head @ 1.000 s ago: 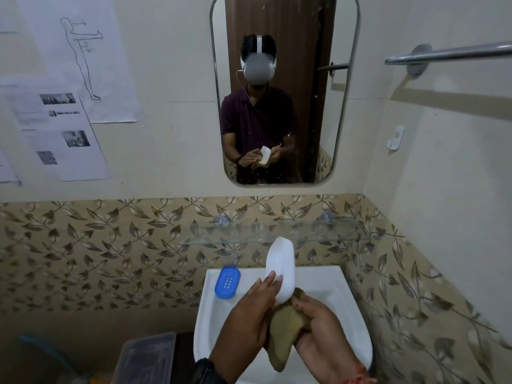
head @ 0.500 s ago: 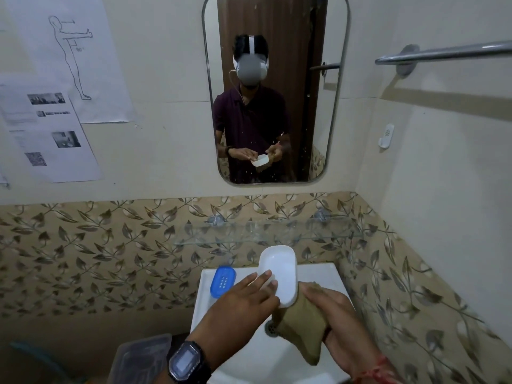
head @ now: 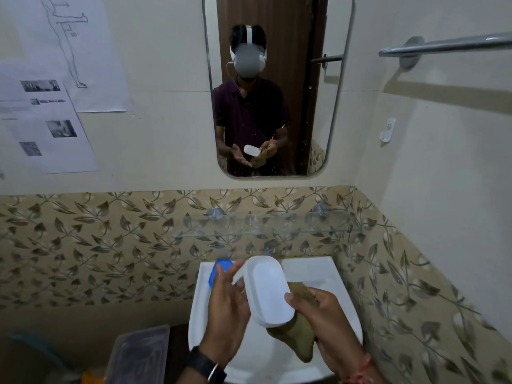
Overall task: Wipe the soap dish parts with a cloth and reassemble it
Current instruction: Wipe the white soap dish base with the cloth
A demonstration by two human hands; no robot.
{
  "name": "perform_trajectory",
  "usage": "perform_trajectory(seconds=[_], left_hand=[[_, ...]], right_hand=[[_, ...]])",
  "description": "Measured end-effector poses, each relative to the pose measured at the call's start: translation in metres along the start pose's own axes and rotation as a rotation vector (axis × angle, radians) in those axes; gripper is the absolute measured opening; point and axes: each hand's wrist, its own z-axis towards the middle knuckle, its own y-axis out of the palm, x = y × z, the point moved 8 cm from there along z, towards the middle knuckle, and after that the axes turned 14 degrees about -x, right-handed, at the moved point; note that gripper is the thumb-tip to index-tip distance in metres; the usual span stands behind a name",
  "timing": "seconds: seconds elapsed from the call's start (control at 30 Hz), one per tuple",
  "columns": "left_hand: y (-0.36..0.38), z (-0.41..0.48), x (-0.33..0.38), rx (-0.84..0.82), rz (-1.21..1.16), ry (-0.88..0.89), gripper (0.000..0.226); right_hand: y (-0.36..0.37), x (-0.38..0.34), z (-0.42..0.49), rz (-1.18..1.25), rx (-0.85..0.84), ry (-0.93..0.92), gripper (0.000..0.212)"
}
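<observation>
Wiping step, I think. Dish [head: 267, 289] up over sink [head: 342, 300]. Right hand [head: 324, 314] pinches dish, cloth [head: 297, 338] bunched under it. Left hand [head: 225, 309] flat, fingers straight, holds nothing, just beside dish. Next I need blue part [head: 219, 268] off sink rim, then fit it in dish.

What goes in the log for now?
left hand beside white tray | right hand pinches tray with cloth | blue part on sink

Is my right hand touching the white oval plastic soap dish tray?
Touching. Head view: the thumb of the right hand presses the rim of the white oval plastic soap dish tray, olive-brown cloth beneath.
</observation>
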Motion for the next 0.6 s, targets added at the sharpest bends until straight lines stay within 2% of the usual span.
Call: perform_trajectory(seconds=[0.07, 0.13, 0.2, 0.4, 0.5, 0.6], left_hand=[[0.006, 0.001, -0.016, -0.036, -0.133, -0.119, 0.082], [0.010, 0.003, -0.021, -0.063, -0.217, -0.123, 0.080], [0.011, 0.007, -0.020, -0.073, -0.198, -0.089, 0.075], [-0.005, 0.016, -0.021, 0.013, 0.098, -0.049, 0.066], [-0.014, 0.016, -0.016, 0.090, -0.010, -0.039, 0.063], [-0.028, 0.019, -0.005, 0.077, -0.084, -0.025, 0.066]], right_hand=[[0.006, 0.006, 0.002, -0.081, 0.001, 0.027, 0.014], [0.010, 0.011, 0.005, -0.206, 0.025, 0.028, 0.012], [0.012, 0.017, 0.006, -0.296, 0.046, 0.017, 0.014], [0.013, 0.024, -0.001, -0.289, 0.066, 0.036, 0.019], [0.011, 0.024, -0.004, -0.390, 0.020, 0.067, 0.016], [0.004, 0.021, -0.005, -0.474, -0.064, 0.137, 0.024]])
